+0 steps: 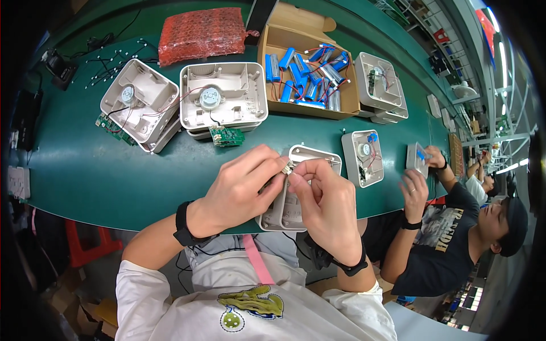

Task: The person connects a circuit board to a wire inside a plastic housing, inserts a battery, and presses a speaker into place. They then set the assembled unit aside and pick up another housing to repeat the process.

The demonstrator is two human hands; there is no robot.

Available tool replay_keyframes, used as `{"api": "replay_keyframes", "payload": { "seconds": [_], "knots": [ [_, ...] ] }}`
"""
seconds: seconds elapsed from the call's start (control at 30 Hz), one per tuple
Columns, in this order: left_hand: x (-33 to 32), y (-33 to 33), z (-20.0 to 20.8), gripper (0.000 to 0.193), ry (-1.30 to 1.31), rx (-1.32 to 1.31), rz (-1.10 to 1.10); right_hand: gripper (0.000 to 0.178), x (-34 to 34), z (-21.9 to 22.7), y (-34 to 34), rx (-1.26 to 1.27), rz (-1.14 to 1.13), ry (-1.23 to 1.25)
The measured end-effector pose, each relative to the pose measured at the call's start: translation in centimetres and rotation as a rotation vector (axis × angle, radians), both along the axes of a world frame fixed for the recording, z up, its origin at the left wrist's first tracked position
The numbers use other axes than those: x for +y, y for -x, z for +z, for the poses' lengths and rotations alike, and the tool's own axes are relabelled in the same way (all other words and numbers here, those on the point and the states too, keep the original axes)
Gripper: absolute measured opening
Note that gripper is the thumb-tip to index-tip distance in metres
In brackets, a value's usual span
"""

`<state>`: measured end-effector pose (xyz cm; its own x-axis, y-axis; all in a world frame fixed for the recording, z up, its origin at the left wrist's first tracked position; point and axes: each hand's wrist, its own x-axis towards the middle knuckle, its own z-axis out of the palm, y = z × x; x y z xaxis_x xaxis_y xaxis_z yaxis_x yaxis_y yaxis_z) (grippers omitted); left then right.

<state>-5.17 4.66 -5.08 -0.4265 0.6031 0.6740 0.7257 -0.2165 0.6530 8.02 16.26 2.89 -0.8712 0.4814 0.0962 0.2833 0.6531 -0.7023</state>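
Note:
My left hand [244, 182] and my right hand [325, 202] meet at the front of the green table. Between their fingertips is a small pale part [289, 167] that looks like a wire connector; the fingers cover most of it. Both hands are closed in a pinch, touching the part from either side. Directly beneath them lies an open light-grey plastic housing [314, 153], stacked on another, its inside largely hidden by my hands. Farther back, beyond my left hand, a green circuit board [227, 136] hangs at the edge of a grey housing [250, 116] with a round motor [210, 98].
Another motor-fitted housing [165, 94] stands at the left. A cardboard box [318, 111] of blue battery packs [298, 71] and a red bubble-wrap bundle [200, 35] sit at the back. Housings [381, 102] [348, 153] stand right, near a co-worker [438, 233] handling another housing.

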Motion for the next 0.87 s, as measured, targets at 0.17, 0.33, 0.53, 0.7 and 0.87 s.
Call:
{"api": "replay_keyframes", "payload": {
  "seconds": [0.17, 0.33, 0.53, 0.7, 0.87],
  "knots": [
    [-0.1, 0.0, 0.0, 0.033, -0.004, 0.013, -0.013, 0.006, -0.5, -1.2, -0.2, 0.038, -0.03, 0.01],
    [0.1, 0.0, 0.1, 0.031, -0.006, 0.012, -0.027, 0.006, -0.2, -1.7, 0.0, 0.067, -0.02, 0.007],
    [-0.3, 0.2, 1.1, 0.024, 0.125, -0.33, -0.129, 0.025, 1.0, 2.1, -1.5, -0.019, 0.003, -0.128],
    [-0.4, 0.6, 1.9, 0.021, 0.188, -0.331, -0.182, 0.091, -1.4, 1.2, -7.0, 0.017, -0.088, -0.424],
    [-0.6, 0.2, 3.0, 0.017, 0.419, -0.616, -0.163, 0.116, -5.4, -3.2, -5.9, 0.025, -0.245, -0.328]
  ]
}}
